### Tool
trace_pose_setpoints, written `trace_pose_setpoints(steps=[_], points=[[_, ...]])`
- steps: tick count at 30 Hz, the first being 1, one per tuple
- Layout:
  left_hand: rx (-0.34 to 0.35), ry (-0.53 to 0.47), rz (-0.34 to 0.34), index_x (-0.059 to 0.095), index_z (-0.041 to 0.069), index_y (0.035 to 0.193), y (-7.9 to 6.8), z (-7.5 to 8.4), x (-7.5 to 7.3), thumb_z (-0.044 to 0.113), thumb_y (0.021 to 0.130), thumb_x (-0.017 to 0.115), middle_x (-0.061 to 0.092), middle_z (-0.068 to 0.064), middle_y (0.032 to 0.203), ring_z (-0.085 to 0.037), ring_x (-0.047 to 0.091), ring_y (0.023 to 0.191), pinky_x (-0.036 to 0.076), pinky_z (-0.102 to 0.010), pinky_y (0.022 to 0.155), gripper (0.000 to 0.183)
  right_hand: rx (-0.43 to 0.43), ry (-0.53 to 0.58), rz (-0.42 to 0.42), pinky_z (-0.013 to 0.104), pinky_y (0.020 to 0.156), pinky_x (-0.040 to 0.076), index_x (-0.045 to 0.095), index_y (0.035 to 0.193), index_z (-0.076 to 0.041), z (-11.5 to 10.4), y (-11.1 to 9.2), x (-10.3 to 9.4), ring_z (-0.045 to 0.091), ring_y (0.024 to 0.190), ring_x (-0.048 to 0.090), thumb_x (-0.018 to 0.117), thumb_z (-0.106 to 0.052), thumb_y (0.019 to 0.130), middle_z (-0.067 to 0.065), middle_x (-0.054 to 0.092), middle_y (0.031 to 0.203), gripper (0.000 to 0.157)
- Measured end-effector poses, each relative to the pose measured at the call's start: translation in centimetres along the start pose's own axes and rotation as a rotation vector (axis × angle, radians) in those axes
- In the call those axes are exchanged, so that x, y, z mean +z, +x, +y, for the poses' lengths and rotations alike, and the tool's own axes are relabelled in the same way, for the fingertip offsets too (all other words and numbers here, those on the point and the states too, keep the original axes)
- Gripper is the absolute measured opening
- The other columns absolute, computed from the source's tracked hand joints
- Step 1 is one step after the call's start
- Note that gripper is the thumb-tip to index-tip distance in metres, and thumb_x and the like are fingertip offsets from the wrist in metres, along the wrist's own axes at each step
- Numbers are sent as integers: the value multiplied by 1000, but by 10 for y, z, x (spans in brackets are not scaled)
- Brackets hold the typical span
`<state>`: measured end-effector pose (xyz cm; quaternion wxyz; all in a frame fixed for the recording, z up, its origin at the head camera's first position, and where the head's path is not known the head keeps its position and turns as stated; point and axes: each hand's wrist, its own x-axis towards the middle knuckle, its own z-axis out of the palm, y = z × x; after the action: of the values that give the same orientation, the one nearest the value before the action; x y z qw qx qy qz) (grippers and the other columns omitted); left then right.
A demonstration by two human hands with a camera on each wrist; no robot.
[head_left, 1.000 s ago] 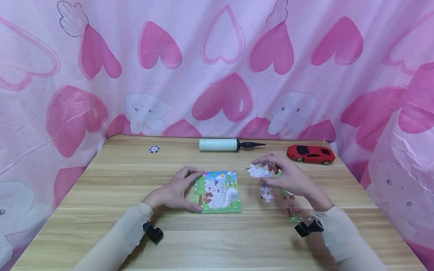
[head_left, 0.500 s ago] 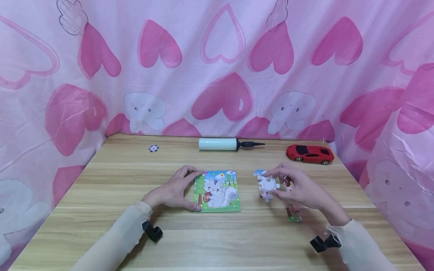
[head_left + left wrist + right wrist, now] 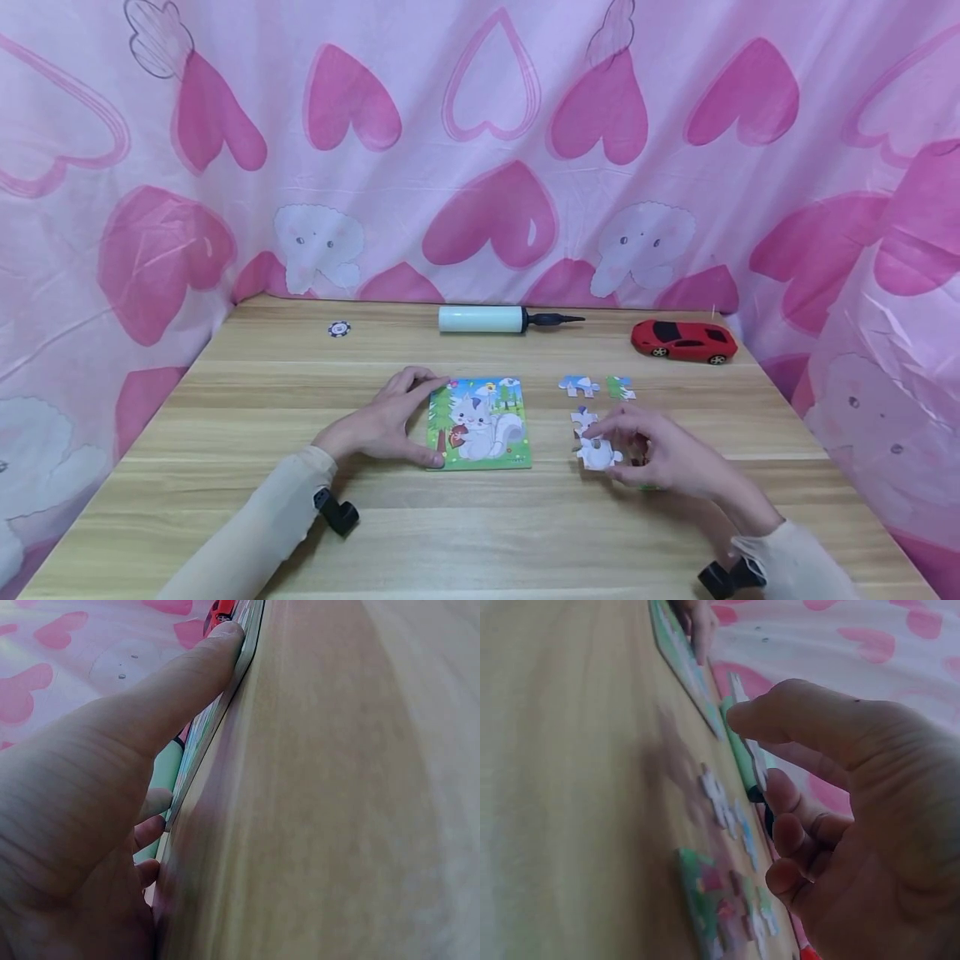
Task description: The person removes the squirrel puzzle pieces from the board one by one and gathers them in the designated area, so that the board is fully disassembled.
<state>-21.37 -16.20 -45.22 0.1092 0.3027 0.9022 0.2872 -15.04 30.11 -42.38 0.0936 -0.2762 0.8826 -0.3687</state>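
Note:
A square squirrel picture puzzle (image 3: 487, 429) lies flat on the table. My left hand (image 3: 378, 429) rests at its left side, with the thumb (image 3: 217, 656) on the near corner and the index finger by the far corner. Held between thumb and fingers of my right hand (image 3: 667, 450) is a white puzzle piece (image 3: 598, 455), raised off the table in the right wrist view. Close behind it lies another piece (image 3: 582, 417), partly overlapped in the head view. A green and red piece (image 3: 697, 892) sits below this hand, mostly hidden from the head camera.
Farther back are a blue and white piece (image 3: 579, 386) and a green one (image 3: 620, 387). A pale hand pump (image 3: 482, 320) with a black nozzle, a red toy car (image 3: 684, 342) and a poker chip (image 3: 339, 329) stand along the rear. A pink heart-print curtain (image 3: 487, 212) encloses the table (image 3: 420, 542).
My right hand has come nearer with the white puzzle piece, uncovering the two pieces at the back. The piece has turned on the way. My left hand stays at the puzzle.

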Motion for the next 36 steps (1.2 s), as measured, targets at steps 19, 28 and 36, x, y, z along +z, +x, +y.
trace_pose_setpoints(steps=[19,28,36], points=[[9,3,2,36,16,175,0,1,-1,68,77,96,32,-12,171,-36,30,158,31,-67,131,127,19,-37,-81,27,78,51,81,132,-30,5,-7,9,16,100,57,96,-24,89,-9,68,112,47],[-9,5,-7,35,17,176,-1,1,-1,67,77,95,31,-12,172,-36,29,159,31,-67,131,126,32,-80,-62,27,75,51,81,132,-31,4,-8,9,15,96,56,95,-22,89,-10,68,112,46],[-12,1,-7,36,18,175,0,1,-1,67,77,96,31,-11,171,-36,29,158,32,-67,131,125,13,-75,-51,27,75,51,80,133,-26,3,-8,9,15,97,55,95,-21,89,-8,68,114,46]])
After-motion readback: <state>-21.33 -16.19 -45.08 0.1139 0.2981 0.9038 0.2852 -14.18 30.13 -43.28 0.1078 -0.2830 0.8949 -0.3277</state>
